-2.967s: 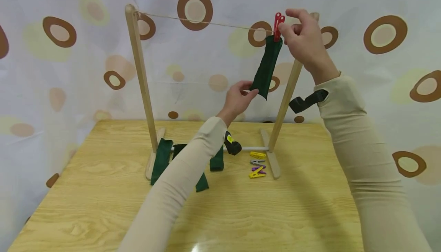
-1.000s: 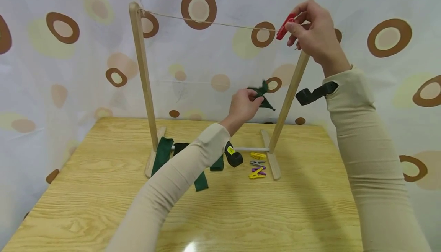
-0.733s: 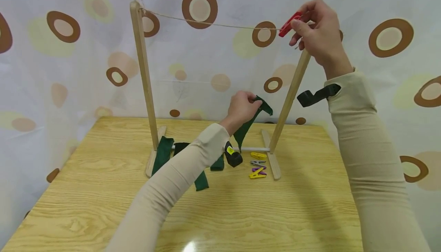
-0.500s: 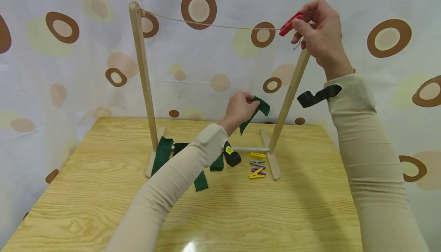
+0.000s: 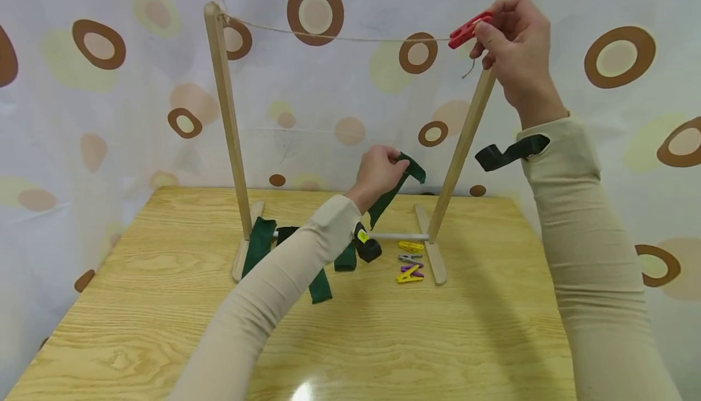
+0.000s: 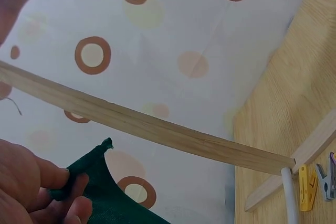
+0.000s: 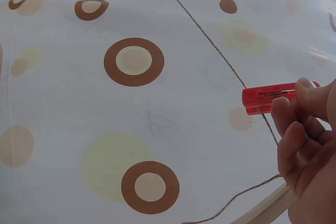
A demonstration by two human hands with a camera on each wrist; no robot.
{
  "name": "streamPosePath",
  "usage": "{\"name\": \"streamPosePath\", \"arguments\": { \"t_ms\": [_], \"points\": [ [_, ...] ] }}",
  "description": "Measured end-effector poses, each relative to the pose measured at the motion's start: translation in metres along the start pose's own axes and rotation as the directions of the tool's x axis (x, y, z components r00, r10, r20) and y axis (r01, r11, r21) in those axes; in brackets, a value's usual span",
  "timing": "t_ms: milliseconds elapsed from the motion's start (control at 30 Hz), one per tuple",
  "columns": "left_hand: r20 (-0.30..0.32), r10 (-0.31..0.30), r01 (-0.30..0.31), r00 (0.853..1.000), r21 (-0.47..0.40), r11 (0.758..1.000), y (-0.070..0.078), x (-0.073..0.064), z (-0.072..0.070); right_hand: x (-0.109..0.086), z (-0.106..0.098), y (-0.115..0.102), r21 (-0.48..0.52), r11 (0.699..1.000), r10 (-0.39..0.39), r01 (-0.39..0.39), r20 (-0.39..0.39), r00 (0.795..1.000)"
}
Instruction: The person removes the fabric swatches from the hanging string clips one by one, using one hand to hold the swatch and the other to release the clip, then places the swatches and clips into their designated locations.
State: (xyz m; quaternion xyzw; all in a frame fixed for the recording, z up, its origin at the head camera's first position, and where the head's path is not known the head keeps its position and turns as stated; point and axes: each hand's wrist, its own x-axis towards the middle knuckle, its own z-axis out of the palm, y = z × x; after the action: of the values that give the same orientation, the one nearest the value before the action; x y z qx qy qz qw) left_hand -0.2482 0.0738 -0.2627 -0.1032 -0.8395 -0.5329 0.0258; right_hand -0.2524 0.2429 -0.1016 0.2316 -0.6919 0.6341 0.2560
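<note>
My left hand (image 5: 378, 173) pinches a dark green cloth strip (image 5: 415, 168) below the string, with one end drooping right and the rest trailing down behind the wrist. In the left wrist view, the strip (image 6: 118, 203) is bunched between thumb and fingers. Up by the top of the right post, my right hand (image 5: 517, 42) pinches a red clothespin (image 5: 464, 30) by its handle end. The clothespin's nose meets the string (image 5: 356, 39); in the right wrist view, the string (image 7: 220, 53) passes at the clothespin (image 7: 268, 96). No cloth hangs in it.
Two wooden posts, left (image 5: 226, 115) and right (image 5: 465, 139), carry the string; a pale crossbar (image 5: 397, 237) joins their feet. Beside the right foot lie yellow (image 5: 411, 246), grey (image 5: 409, 258) and purple clothespins. More green strips (image 5: 259, 247) lie on the table (image 5: 383, 340), partly behind my left forearm.
The green strip hung from the red clothespin earlier; it has come off and dropped lower, held in my left hand. My right hand, gripping the clothespin, has shifted right and slightly up, tilting it.
</note>
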Motion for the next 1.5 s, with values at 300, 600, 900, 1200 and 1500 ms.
{"name": "streamPosePath", "arguments": {
  "t_ms": [300, 600, 900, 1200, 1500],
  "points": [
    [0.010, 0.000, 0.000, 1.000, 0.004, 1.000, 0.001, -0.001, -0.003, -0.005, 0.001, 0.003, 0.070, 0.997, -0.037, 0.040, -0.043, 0.998],
    [0.020, -0.019, 0.018, 1.000, 0.025, 1.000, -0.004, 0.000, -0.003, -0.012, -0.001, 0.005, 0.039, 0.998, -0.045, 0.045, 0.005, 0.999],
    [0.030, -0.014, 0.012, 0.999, 0.075, 0.997, -0.007, 0.005, -0.011, -0.020, -0.003, 0.003, -0.002, 0.998, -0.066, 0.067, 0.110, 0.992],
    [-0.001, -0.033, 0.033, 0.999, 0.091, 0.995, -0.006, 0.006, -0.014, -0.019, -0.001, 0.007, -0.022, 0.999, -0.047, 0.049, 0.092, 0.995],
    [0.006, -0.039, 0.038, 0.999, 0.083, 0.996, -0.011, 0.006, -0.011, -0.031, -0.005, 0.011, -0.034, 0.998, -0.054, 0.058, 0.104, 0.993]
  ]
}}
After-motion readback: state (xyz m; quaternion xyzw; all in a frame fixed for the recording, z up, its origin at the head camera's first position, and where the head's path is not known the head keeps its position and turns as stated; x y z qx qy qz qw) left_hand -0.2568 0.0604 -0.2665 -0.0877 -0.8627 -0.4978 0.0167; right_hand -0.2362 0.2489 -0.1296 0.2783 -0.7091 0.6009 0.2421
